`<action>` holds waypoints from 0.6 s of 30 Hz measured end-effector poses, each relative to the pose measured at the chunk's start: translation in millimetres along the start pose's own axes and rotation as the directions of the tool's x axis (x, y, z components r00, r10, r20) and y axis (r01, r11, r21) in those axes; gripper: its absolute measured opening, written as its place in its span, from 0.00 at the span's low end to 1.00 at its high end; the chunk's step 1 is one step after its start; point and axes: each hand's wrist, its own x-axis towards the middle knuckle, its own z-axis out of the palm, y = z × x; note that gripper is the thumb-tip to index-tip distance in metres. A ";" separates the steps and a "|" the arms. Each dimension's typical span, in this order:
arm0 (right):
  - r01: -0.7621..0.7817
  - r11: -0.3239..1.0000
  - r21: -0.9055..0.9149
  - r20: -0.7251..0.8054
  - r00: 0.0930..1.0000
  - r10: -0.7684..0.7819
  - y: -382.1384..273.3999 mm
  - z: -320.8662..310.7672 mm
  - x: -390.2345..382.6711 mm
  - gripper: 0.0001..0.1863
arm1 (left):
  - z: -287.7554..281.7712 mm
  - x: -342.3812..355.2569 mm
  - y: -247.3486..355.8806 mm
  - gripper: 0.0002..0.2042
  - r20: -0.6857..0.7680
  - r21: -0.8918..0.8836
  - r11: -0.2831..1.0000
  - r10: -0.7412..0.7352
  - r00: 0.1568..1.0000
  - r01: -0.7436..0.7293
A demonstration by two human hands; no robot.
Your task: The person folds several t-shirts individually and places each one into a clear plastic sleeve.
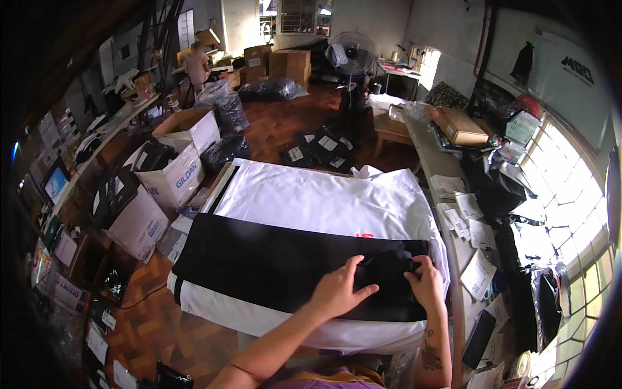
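Note:
A long piece of black cloth [259, 266], folded flat, lies across a table covered with white cloth [291, 194]. Near its right end the black fabric is bunched up. My left hand [343, 285] rests over this part, thumb and index finger spread apart, the index fingertip touching the bunched fabric. At the cloth's right end, my right hand [426, 284] has its fingers curled, with thumb and fingers pinching the black fabric. What lies under the folds is hidden.
On the right, a long counter [431, 152] holds paper slips, a phone [479, 338] and a cardboard box [460, 126]. Open cartons [175, 175] stand left of the table. Black packages [317, 148] lie on the floor beyond. A person [196, 65] sits far left, and a fan [353, 52] stands behind.

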 end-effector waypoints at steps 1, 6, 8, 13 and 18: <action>0.015 0.999 -0.041 -0.013 1.000 -0.015 9.5 4.5 -0.9 0.22 | 15.7 2.6 4.7 0.27 -0.104 -0.026 0.996 0.084 0.991 -0.087; 0.108 0.990 0.094 -0.374 0.925 -0.065 4.9 4.0 -4.3 0.23 | 26.6 34.5 13.7 0.20 -0.153 0.194 0.974 0.144 0.978 -0.113; 0.223 0.961 -0.160 -0.340 0.902 -0.266 -21.8 6.7 -7.4 0.24 | 35.4 37.5 -5.8 0.20 -0.112 0.378 0.926 0.065 0.992 -0.019; 0.444 0.853 -0.275 0.045 0.892 -0.450 -18.9 35.0 1.3 0.28 | 24.7 41.5 -22.1 0.20 -0.164 0.314 0.939 0.196 0.967 -0.137; 0.396 0.853 -0.340 0.046 0.913 -0.405 7.0 53.0 -4.7 0.32 | -101.0 -3.7 -137.6 0.25 -0.083 0.710 0.701 -0.012 0.997 0.067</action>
